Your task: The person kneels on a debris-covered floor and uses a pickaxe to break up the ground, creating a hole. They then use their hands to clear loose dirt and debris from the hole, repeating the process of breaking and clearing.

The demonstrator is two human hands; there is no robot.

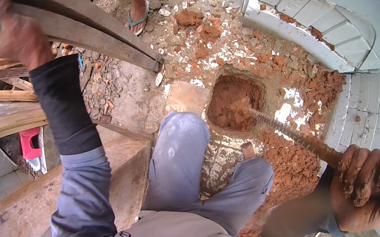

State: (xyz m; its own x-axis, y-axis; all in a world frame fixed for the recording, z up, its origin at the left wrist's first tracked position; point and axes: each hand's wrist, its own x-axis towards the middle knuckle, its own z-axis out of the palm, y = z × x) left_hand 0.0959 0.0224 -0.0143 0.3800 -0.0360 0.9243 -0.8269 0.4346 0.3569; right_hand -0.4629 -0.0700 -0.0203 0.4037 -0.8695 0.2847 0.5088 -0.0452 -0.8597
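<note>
My right hand (365,183), caked with reddish mud, is closed round the thick end of a ribbed steel bar (293,134). The bar slants down to the left, its far end over a square hole (234,101) dug in red earth between and beyond my knees. At the far left, my left hand (23,35) grips the edge of a wooden plank (83,34); some of its fingers are hidden. A second plank (69,0) lies alongside that one. Loose red soil (292,168) is heaped to the right of the hole.
Another person's sandalled foot (138,17) stands beyond the planks. White tiled walls (376,114) close off the right side. A rough wooden block (126,168) sits by my left leg, near stacked timber (1,107) and a pink-handled tool (30,142). Rubble (101,78) covers ground at left.
</note>
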